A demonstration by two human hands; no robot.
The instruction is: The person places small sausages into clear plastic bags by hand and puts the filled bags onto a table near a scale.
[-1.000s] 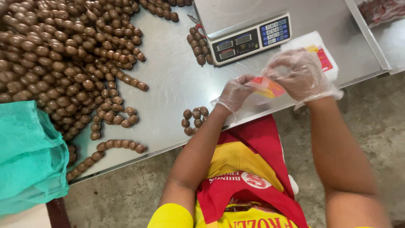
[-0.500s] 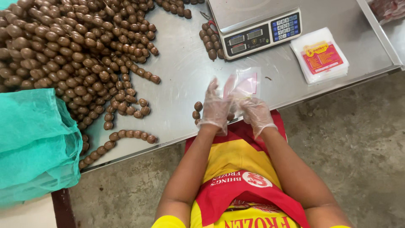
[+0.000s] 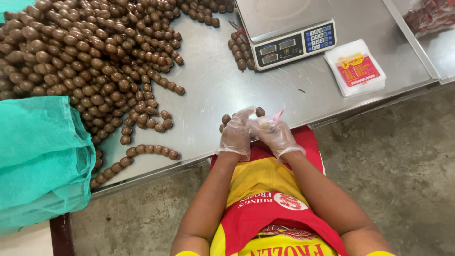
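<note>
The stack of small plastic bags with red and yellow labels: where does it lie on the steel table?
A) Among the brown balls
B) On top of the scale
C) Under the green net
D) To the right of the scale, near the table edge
D: the stack of bags lies flat on the steel table, right of the scale, close to the edge.

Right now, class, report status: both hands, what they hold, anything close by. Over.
Left gloved hand and right gloved hand together at the steel table edge, both pinching a small clear plastic bag. Few round brown balls beside the fingers.
</note>
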